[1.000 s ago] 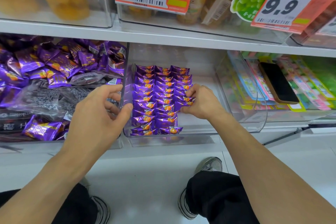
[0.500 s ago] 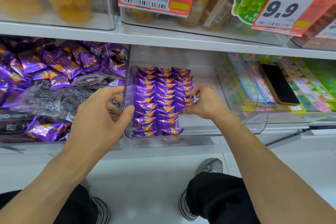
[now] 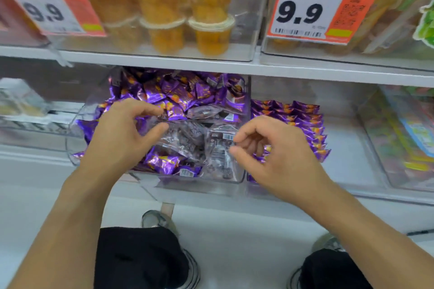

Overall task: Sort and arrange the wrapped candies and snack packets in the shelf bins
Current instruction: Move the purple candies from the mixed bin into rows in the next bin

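A clear bin (image 3: 164,185) on the lower shelf holds a loose heap of purple wrapped candies (image 3: 187,94) with clear snack packets (image 3: 185,138) of dark pieces lying on top. My left hand (image 3: 124,131) reaches into this bin, thumb and forefinger pinching the upper edge of a clear packet. My right hand (image 3: 267,150) hovers at the bin's right side with loosely curled fingers, its tips beside a barcoded packet (image 3: 220,145), holding nothing. The bin to the right holds purple candies in neat rows (image 3: 303,117).
The shelf above carries clear bins of orange jelly cups (image 3: 206,19) and two 9.9 price tags (image 3: 312,7). Colourful packets (image 3: 411,129) fill a bin at far right. A white ledge (image 3: 234,213) runs below the bins, above my knees and shoes.
My view swung left. The right hand left the neat rows in the right bin and came to the loose bin. The left hand went from the bin wall onto a clear packet.
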